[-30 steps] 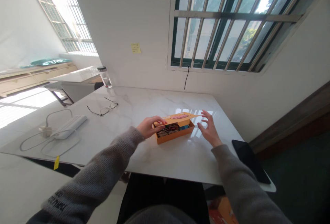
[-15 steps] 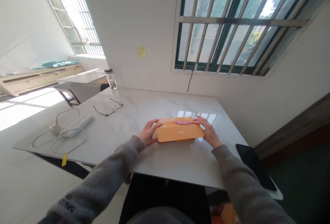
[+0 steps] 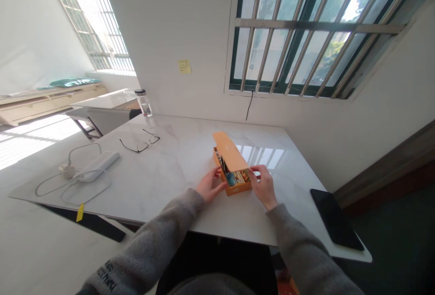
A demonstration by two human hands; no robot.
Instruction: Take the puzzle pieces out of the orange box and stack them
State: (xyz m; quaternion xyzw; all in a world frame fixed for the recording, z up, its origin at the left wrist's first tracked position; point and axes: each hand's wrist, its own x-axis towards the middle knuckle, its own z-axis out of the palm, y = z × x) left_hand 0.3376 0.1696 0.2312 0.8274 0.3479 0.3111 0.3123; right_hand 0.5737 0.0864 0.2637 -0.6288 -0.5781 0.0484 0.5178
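An orange box [image 3: 239, 189] stands on the white marbled table [image 3: 180, 159], turned at an angle. Its orange lid [image 3: 231, 151] is raised and tilted over it. Inside, colourful cards or small packets [image 3: 238, 177] show, with dark thin items along the left side that are too small to name. My left hand [image 3: 211, 185] grips the box's left side near the front corner. My right hand [image 3: 264, 186] pinches the lid's near right corner. The far part of the box's inside is hidden under the lid.
Eyeglasses [image 3: 141, 145] lie at the left, with a bottle [image 3: 144, 103] behind them. A white power strip [image 3: 97, 166] with a looped cable is at the far left. A black tablet [image 3: 336, 219] rests at the table's right edge. A barred window is above.
The box has turned from lying sideways to pointing away from me, and its inside now shows under the tilted lid. My left hand has moved right; my right hand has shifted slightly left.
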